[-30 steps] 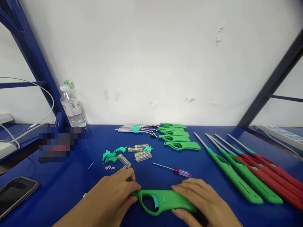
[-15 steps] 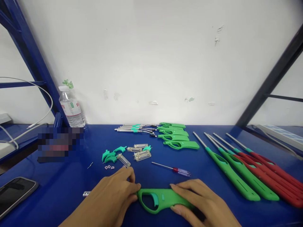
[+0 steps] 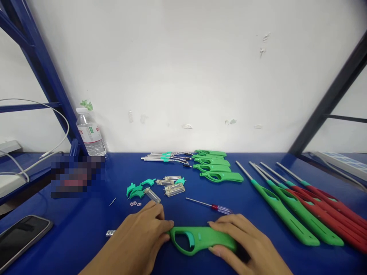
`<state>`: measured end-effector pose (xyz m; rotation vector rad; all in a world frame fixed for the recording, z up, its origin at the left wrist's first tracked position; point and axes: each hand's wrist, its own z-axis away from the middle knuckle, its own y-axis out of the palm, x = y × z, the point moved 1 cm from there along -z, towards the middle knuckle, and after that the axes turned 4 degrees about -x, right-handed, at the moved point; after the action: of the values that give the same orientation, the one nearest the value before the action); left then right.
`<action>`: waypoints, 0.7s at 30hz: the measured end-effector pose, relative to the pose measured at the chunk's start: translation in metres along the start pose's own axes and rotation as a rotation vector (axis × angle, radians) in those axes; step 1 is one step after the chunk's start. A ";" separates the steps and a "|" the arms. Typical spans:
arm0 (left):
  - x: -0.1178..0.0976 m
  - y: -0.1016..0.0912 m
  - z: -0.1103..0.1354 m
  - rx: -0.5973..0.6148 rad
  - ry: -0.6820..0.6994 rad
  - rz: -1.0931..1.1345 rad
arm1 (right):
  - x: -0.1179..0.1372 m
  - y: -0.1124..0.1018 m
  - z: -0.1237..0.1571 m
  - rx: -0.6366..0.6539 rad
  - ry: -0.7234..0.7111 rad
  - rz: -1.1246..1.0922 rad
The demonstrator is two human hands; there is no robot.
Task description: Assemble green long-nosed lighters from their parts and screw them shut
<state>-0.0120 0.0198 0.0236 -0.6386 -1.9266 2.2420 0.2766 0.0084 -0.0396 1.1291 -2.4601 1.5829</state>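
Note:
A green lighter handle (image 3: 200, 240) with a teal trigger lies flat on the blue table (image 3: 86, 225) near its front edge. My left hand (image 3: 143, 236) is closed on the handle's left, trigger end. My right hand (image 3: 246, 244) wraps over its right end, thumb beneath. A small screwdriver (image 3: 209, 206) with a red and clear grip lies just beyond my right hand. Small teal triggers (image 3: 136, 190) and clear fuel tanks (image 3: 173, 189) sit beyond my left hand.
Green handle shells (image 3: 216, 168) and metal nozzle tubes (image 3: 166, 157) lie at the back. Finished green lighters (image 3: 286, 214) and red lighters (image 3: 329, 208) lie at right. A water bottle (image 3: 90, 133) stands back left, a phone (image 3: 23, 235) front left.
Both hands and the green handle stay almost where they were; the view shifted slightly. A small metal piece now shows beside my left hand.

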 end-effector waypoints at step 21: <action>0.040 0.024 0.022 -0.141 0.196 0.098 | -0.002 0.001 -0.001 0.057 0.006 0.000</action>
<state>-0.0522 0.0095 -0.0070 -0.9522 -2.0064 2.0207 0.2770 0.0101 -0.0408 1.1295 -2.4256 1.6646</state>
